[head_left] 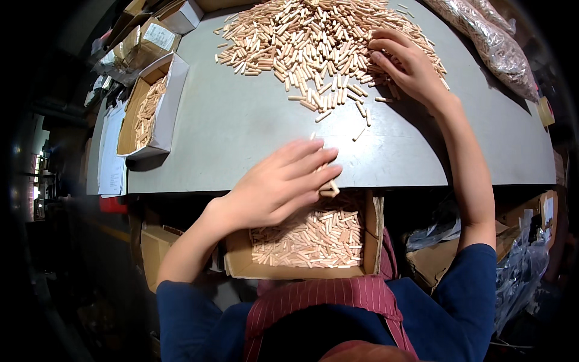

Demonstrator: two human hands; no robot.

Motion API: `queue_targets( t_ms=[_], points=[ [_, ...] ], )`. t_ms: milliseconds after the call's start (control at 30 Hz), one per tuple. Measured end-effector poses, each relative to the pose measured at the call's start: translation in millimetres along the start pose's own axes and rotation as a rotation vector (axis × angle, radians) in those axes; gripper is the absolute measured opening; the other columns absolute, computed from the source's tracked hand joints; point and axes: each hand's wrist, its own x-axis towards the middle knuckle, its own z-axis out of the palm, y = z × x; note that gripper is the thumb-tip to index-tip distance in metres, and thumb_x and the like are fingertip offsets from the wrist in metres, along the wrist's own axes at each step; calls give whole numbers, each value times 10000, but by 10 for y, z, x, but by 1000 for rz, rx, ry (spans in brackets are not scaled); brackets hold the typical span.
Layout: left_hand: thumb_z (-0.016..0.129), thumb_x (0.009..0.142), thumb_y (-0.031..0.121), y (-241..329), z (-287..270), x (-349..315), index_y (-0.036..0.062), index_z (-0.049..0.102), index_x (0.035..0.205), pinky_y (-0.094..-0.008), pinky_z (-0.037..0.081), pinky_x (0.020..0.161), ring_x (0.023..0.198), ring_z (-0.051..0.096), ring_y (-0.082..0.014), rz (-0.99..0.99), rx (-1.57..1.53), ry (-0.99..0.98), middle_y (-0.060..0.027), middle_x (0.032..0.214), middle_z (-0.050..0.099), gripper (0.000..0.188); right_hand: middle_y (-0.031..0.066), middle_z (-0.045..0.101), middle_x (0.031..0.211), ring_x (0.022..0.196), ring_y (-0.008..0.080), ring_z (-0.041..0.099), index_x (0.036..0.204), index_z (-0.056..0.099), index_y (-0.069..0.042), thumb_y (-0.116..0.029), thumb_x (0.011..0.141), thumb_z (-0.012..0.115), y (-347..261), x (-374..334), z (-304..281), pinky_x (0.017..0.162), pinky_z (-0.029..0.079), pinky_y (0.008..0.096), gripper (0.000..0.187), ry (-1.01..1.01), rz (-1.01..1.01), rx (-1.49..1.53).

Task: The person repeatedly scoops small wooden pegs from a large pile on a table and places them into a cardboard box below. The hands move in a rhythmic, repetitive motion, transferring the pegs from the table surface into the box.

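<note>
A large heap of short wooden dowels [313,42] is spread over the grey table [229,133]. My right hand [410,66] reaches to the heap's right side, its fingers apart and curved over the dowels; its fingertips are partly hidden. Slightly blurred, my left hand [289,175] is at the table's front edge, palm down with fingers stretched out. A few dowels show beside and under its fingertips, some at the edge. Just below, a cardboard box [301,273] holds many more dowels, and the left hand and wrist cover part of it.
A white-sided box [172,102] with dowels stands at the table's left, beside papers [111,151] and a taped carton [139,48]. Clear bags full of dowels [488,45] lie at the back right. Near the right edge is a tape roll [546,111]. Cartons and plastic lie below.
</note>
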Motion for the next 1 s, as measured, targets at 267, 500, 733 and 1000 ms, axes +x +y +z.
queue_targets(
  t_ms=[267,500,733,1000],
  points=[
    [635,1021,524,-72,-307,-356,-52,754,1289,-494,438,1179,1340,634,-436,-291,-869,88,-289,1427,662,647,120,682,1388,1271,311,671,1226,723,-17,-221,1064,664,241,-38,-30,1049,536,388,267,139,119,-45],
    [599,959,663,-4,142,285,153,433,1654,-608,154,1281,1620,248,-384,55,419,-46,-108,1745,340,878,206,614,1423,1292,401,630,1381,602,25,-241,1047,666,110,18,23,1084,510,437,431,211,143,-18],
    [390,989,810,-100,234,733,149,378,1681,-691,-42,1259,1654,168,-359,42,404,18,-52,1753,336,958,207,610,1426,1298,391,628,1379,611,19,-317,1059,671,115,28,38,1090,505,439,468,177,114,-56],
    [486,1043,646,-530,160,1227,194,546,1582,-718,-123,1230,1663,126,-347,-152,689,250,-65,1706,421,706,207,610,1421,1277,381,638,1374,615,21,-320,1056,677,83,4,88,1053,532,430,470,102,180,34]
  ],
)
